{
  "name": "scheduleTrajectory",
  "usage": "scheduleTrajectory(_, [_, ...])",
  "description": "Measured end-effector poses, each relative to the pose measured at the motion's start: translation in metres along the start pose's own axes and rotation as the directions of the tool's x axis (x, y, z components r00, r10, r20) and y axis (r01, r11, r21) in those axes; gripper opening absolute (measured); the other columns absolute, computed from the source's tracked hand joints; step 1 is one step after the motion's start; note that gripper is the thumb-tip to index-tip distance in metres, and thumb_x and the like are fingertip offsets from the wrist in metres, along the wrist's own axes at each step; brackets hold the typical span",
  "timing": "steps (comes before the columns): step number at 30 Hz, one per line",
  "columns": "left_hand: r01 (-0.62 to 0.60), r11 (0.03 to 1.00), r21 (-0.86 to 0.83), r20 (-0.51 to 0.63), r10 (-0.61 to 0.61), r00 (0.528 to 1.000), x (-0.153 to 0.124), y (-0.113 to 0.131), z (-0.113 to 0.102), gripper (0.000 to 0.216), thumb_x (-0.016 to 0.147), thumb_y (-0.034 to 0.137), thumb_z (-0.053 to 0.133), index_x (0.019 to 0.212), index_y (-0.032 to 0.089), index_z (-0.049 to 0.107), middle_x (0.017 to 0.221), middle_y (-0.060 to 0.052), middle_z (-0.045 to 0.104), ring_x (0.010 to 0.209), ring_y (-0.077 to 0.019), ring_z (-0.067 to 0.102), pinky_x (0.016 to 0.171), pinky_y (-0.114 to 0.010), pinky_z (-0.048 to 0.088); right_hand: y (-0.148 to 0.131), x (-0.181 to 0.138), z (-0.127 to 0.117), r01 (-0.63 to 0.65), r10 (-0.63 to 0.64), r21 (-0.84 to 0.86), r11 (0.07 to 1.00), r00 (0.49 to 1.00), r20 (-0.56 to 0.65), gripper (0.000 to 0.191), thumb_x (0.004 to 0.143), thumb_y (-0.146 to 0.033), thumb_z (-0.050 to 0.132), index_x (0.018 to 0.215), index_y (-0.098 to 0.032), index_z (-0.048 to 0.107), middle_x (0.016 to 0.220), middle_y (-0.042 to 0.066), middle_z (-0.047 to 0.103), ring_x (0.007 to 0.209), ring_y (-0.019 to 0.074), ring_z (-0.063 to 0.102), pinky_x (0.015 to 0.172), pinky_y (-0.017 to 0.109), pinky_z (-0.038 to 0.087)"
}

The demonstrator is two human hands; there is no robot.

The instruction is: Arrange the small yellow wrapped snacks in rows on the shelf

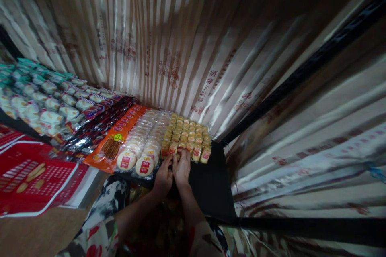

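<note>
Both hands sit side by side at the near edge of a block of small yellow snack packets (187, 134), thumbs touching. Right hand (182, 168) lies with its fingers stretched forward onto the front row of the packets. Left hand (163, 179) is just beside it, fingers curled down against the same front row where it meets the neighbouring goods. Whether either hand is pinching a packet or only pressing on it, I cannot tell, since the fingertips are small and dim. Patterned sleeves (99, 237) with red and dark blotches cover both forearms lower down.

The yellow packets stand in tight rows on a black table (212, 184), towards its back, with bare black surface to the right of the hands. Touching their left side are clear packs of round pale cakes (141, 150) with red labels. Next to those lies an orange pack (113, 144) showing brown sticks, then a strip of dark glossy packets (101, 122), then white and green wrapped snacks (45, 102) further left. Red printed boxes (30, 176) lie at the far left. Behind and to the right rises a wall of long pale and brown striped wrappers (181, 48) with red print.
</note>
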State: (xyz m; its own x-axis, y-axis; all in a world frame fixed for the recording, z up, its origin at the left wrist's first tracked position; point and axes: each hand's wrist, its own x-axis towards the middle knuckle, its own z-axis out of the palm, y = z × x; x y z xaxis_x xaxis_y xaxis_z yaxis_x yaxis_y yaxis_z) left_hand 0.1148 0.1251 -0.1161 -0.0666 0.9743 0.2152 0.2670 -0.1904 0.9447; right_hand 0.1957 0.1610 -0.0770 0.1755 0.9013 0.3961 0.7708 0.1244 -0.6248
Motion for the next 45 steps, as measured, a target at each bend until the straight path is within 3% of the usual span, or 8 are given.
scheduleTrajectory(3, [0.005, 1.000, -0.002, 0.026, -0.005, 1.000, 0.001, 0.000, -0.002, 0.060, 0.067, 0.005, 0.035, 0.127, 0.011, 0.045, 0.134, -0.012, 0.046, 0.118, -0.0196, 0.049, 0.103, -0.040, 0.037, 0.002, -0.004, -0.001, 0.002, -0.002, 0.019, 1.000, 1.000, -0.009, 0.022, 0.082, -0.025, 0.043, 0.101, -0.017, 0.052, 0.100, 0.010, 0.054, 0.095, 0.0219, 0.053, 0.082, 0.035, 0.045])
scheduleTrajectory(7, [0.025, 1.000, 0.004, 0.047, -0.025, 0.999, 0.002, 0.003, -0.003, 0.055, 0.071, 0.007, 0.035, 0.124, 0.013, 0.049, 0.133, -0.009, 0.048, 0.124, -0.0189, 0.042, 0.108, -0.040, 0.030, 0.006, -0.006, 0.002, 0.025, -0.026, 0.052, 0.998, 0.999, 0.030, 0.020, 0.083, -0.021, 0.039, 0.093, -0.019, 0.056, 0.093, 0.009, 0.056, 0.087, 0.0200, 0.055, 0.079, 0.034, 0.046])
scheduleTrajectory(12, [0.123, 0.992, 0.006, 0.055, -0.123, 0.991, 0.000, 0.006, -0.001, 0.048, 0.077, 0.014, 0.035, 0.123, 0.010, 0.051, 0.134, -0.011, 0.046, 0.126, -0.0202, 0.041, 0.109, -0.041, 0.029, 0.012, -0.006, 0.002, 0.097, -0.105, 0.122, 0.988, 0.993, 0.061, 0.031, 0.083, -0.015, 0.033, 0.095, -0.017, 0.062, 0.094, 0.009, 0.062, 0.094, 0.0190, 0.055, 0.088, 0.034, 0.043])
scheduleTrajectory(21, [0.131, 0.986, 0.106, 0.041, -0.136, 0.990, 0.005, 0.009, 0.001, 0.045, 0.086, 0.024, 0.031, 0.123, 0.008, 0.050, 0.132, -0.014, 0.048, 0.125, -0.0204, 0.041, 0.108, -0.041, 0.030, 0.015, -0.013, -0.003, 0.119, -0.121, 0.062, 0.991, 0.992, 0.029, 0.036, 0.083, -0.014, 0.034, 0.109, -0.019, 0.059, 0.104, 0.008, 0.060, 0.100, 0.0185, 0.052, 0.090, 0.036, 0.041])
scheduleTrajectory(26, [-0.056, 0.957, 0.284, 0.057, 0.042, 0.998, 0.002, 0.014, 0.000, 0.044, 0.086, 0.021, 0.030, 0.123, 0.009, 0.050, 0.132, -0.013, 0.049, 0.123, -0.0208, 0.043, 0.106, -0.043, 0.033, 0.021, -0.015, -0.003, -0.005, -0.001, -0.096, 0.995, 0.998, -0.067, 0.033, 0.085, -0.023, 0.038, 0.108, -0.023, 0.061, 0.103, 0.009, 0.053, 0.097, 0.0208, 0.049, 0.083, 0.034, 0.044])
scheduleTrajectory(30, [-0.193, 0.904, 0.382, 0.187, 0.129, 0.974, 0.001, 0.024, -0.001, 0.046, 0.080, 0.013, 0.034, 0.123, 0.009, 0.050, 0.132, -0.012, 0.048, 0.121, -0.0205, 0.045, 0.103, -0.039, 0.037, 0.029, -0.017, -0.002, 0.000, -0.004, -0.133, 0.991, 1.000, -0.028, 0.035, 0.084, -0.021, 0.039, 0.110, -0.028, 0.061, 0.109, 0.008, 0.050, 0.099, 0.0203, 0.048, 0.080, 0.032, 0.045])
scheduleTrajectory(34, [-0.205, 0.861, 0.466, 0.277, 0.078, 0.958, 0.004, 0.027, 0.001, 0.045, 0.077, 0.011, 0.037, 0.119, 0.007, 0.054, 0.136, -0.014, 0.044, 0.119, -0.0230, 0.045, 0.102, -0.038, 0.038, 0.036, -0.021, -0.001, 0.026, -0.029, -0.117, 0.993, 0.999, -0.020, 0.040, 0.084, -0.019, 0.037, 0.119, -0.027, 0.055, 0.110, 0.008, 0.051, 0.103, 0.0192, 0.048, 0.085, 0.033, 0.044])
scheduleTrajectory(45, [-0.289, 0.836, 0.466, 0.226, 0.204, 0.953, 0.003, 0.009, 0.008, 0.045, 0.077, 0.008, 0.038, 0.118, 0.011, 0.055, 0.133, -0.013, 0.047, 0.122, -0.0267, 0.040, 0.099, -0.047, 0.039, 0.041, -0.022, 0.000, 0.109, -0.110, -0.024, 0.994, 0.993, -0.044, 0.044, 0.080, -0.011, 0.037, 0.118, -0.023, 0.056, 0.121, 0.009, 0.051, 0.116, 0.0212, 0.040, 0.095, 0.039, 0.040])
